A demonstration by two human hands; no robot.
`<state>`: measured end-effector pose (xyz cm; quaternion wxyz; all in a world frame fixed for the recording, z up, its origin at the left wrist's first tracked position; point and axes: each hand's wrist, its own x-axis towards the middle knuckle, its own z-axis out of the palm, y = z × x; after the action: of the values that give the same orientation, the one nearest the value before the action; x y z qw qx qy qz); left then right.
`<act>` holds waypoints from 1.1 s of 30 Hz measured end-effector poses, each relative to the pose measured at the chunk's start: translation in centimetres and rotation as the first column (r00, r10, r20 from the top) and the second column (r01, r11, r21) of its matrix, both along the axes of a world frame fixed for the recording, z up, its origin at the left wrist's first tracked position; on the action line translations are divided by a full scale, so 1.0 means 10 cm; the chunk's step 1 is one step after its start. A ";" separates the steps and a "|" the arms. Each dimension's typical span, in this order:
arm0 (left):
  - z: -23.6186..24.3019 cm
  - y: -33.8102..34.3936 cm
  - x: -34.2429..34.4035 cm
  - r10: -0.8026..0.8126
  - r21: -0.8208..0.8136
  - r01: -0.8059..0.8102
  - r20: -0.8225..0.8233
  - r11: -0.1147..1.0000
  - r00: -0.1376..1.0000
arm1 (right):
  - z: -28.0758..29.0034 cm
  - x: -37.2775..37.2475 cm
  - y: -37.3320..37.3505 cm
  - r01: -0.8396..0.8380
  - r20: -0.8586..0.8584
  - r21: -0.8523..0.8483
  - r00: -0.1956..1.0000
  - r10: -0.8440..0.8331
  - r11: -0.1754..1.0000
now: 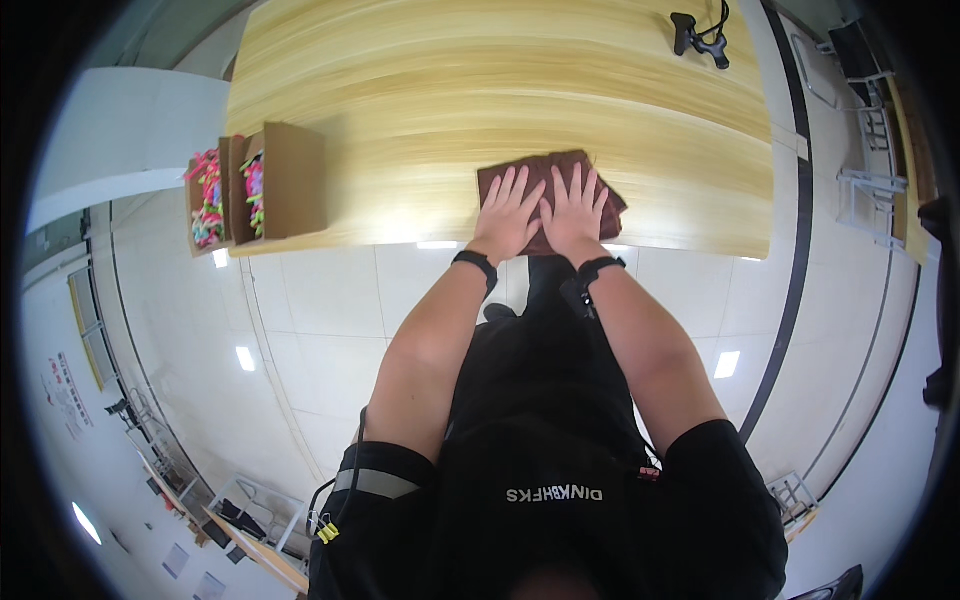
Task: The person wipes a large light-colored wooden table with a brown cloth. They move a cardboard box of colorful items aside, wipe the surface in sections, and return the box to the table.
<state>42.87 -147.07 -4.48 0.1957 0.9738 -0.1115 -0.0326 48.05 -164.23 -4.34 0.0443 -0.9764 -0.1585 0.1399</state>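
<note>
While both palms lie flat, the entry runs from largest item to smallest, each placed against the wooden table (420, 110).

Wooden table — pale, striped grain, filling the upper view; its near edge runs just above the wrists.

Cardboard box (290, 180) — open, at the table's left near corner, partly overhanging the edge, holding bright pink and green small items too small to tell apart.

Brown cloth (535, 170) — folded, lying flat at the table's near edge, right of its middle.

Left hand (508, 215) — fingers spread, pressed palm-down on the cloth's left half.

Right hand (575, 210) — fingers spread, pressed palm-down on the cloth's right half, thumb touching the left hand's. The cloth lies directly beneath both hands, its far edge and right corner showing past the fingertips.

Black clamp-like stand (700, 38) — at the table's far right, well apart from the cloth.

Handling note — smoothing seems to be the step; it likely goes best with even pressure from both palms, sliding outward from the middle so the fold stays square and no layer bunches at the edge.
</note>
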 end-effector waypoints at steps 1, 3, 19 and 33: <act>0.01 0.04 -0.21 -0.005 -0.002 0.005 -0.008 1.000 1.000 | 0.01 -0.21 0.04 0.008 -0.012 0.024 1.000 -0.007 1.000; 0.02 0.14 -0.46 -0.014 -0.017 0.013 -0.076 1.000 0.997 | 0.03 -0.47 0.11 0.025 -0.080 -0.003 0.996 -0.025 1.000; 0.17 0.76 1.02 0.027 -0.041 -0.026 0.014 0.999 1.000 | 0.13 1.06 0.77 0.000 0.036 0.039 0.999 -0.001 0.999; 0.06 1.30 2.75 0.010 0.025 -0.011 0.042 1.000 0.999 | 0.11 2.75 1.39 0.026 0.058 0.064 0.998 -0.030 0.998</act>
<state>70.38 -134.04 -3.84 0.1813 0.9772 -0.1100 -0.0126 75.57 -150.35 -3.22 0.0723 -0.9803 -0.1505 0.1052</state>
